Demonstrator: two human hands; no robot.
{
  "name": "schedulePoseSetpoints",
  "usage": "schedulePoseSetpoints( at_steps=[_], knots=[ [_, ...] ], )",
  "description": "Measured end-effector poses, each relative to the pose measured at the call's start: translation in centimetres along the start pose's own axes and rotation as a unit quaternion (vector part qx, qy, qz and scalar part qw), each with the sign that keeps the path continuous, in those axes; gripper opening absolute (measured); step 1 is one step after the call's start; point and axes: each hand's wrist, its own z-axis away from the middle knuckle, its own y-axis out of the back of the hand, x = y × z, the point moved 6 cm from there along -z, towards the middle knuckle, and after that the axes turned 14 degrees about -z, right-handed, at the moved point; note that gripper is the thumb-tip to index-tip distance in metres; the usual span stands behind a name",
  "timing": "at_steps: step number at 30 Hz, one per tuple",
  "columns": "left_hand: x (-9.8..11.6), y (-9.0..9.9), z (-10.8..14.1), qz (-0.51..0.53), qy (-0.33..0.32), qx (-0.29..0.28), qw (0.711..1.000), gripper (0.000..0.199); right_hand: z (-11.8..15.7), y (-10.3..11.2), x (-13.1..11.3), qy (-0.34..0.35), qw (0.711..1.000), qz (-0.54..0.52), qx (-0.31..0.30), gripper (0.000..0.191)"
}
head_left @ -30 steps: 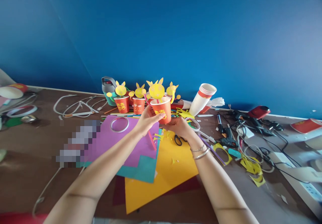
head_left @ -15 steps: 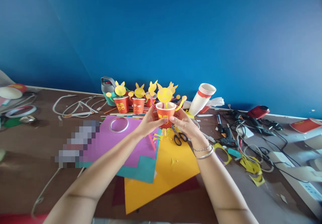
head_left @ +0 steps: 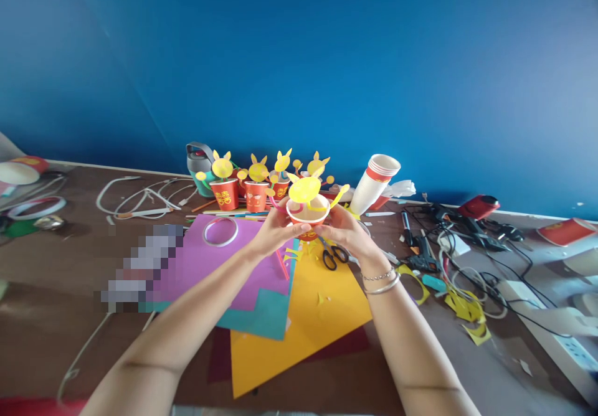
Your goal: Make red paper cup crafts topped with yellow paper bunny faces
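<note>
Between my two hands is a red paper cup (head_left: 308, 215) with a yellow paper head (head_left: 304, 189) with ears above its rim, and bent arms at its sides. My left hand (head_left: 279, 228) grips the cup's left side, thumb on the front. On the right side my right hand (head_left: 346, 229) holds it in the same way. The cup is tipped so its white inside shows. Behind it stand several similar decorated red cups, one (head_left: 224, 195) at the far left of the row. Black scissors (head_left: 334, 255) lie just below my right hand.
Purple paper (head_left: 210, 273) and orange paper (head_left: 299, 341) lie in front. A leaning stack of paper cups (head_left: 374, 185) stands behind right. Further right are a glue gun (head_left: 424, 254), cables and a power strip (head_left: 560, 335). A green bottle (head_left: 200, 167) stands back left.
The held cup has tilted towards me, showing more of its inside, and its yellow head sits lower. Both hands still hold it.
</note>
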Motion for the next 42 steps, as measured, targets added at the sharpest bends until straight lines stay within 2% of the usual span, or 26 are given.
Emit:
schedulePoseSetpoints(
  at_steps=[1,3,5,7,9,11,16,19,23,27,34,40,42],
  knots=[
    [0.0,0.2,-0.1,-0.003,-0.002,0.012,1.000,0.056,0.1,0.4,-0.4,0.019,0.999,0.017,0.025,0.066],
    [-0.2,0.5,-0.3,-0.010,-0.007,0.033,0.999,0.058,0.5,1.5,-1.9,0.090,0.986,0.067,0.120,0.061],
    [-0.3,0.6,-0.4,-0.022,-0.013,0.050,0.998,0.060,1.5,2.5,-3.6,0.177,0.946,0.140,0.232,0.045],
    [-0.5,0.6,-0.4,-0.045,-0.017,0.058,0.997,0.061,2.2,2.3,-4.5,0.217,0.906,0.225,0.285,0.024],
    [-0.5,0.4,-0.2,-0.078,-0.025,0.062,0.995,0.063,2.2,1.5,-4.4,0.210,0.892,0.289,0.277,0.014],
    [-0.2,0.2,0.1,-0.119,-0.041,0.064,0.990,0.064,1.8,0.9,-3.6,0.183,0.894,0.318,0.256,0.014],
    [0.4,-0.3,0.5,-0.183,-0.066,0.069,0.979,0.068,1.1,0.8,-1.5,0.125,0.907,0.306,0.261,0.023],
    [0.4,-0.5,0.6,-0.184,-0.068,0.067,0.978,0.068,0.9,0.8,-0.9,0.112,0.908,0.292,0.278,0.018],
    [0.3,-0.8,0.8,-0.188,-0.073,0.074,0.977,0.064,1.0,0.4,-0.9,0.131,0.903,0.271,0.306,0.009],
    [0.2,-1.0,1.0,-0.176,-0.075,0.083,0.978,0.062,1.2,0.2,-0.8,0.137,0.901,0.253,0.325,0.013],
    [-0.1,-0.6,1.0,-0.218,-0.064,0.088,0.970,0.063,1.0,0.5,-0.2,0.099,0.911,0.250,0.313,0.015],
    [-1.0,-1.3,0.5,-0.135,-0.076,0.039,0.987,0.068,0.7,1.2,0.0,0.104,0.907,0.247,0.324,0.016],
    [-1.4,-1.2,0.3,-0.117,-0.063,0.034,0.991,0.068,0.5,1.4,-0.1,0.096,0.920,0.233,0.301,0.019]
  ],
)
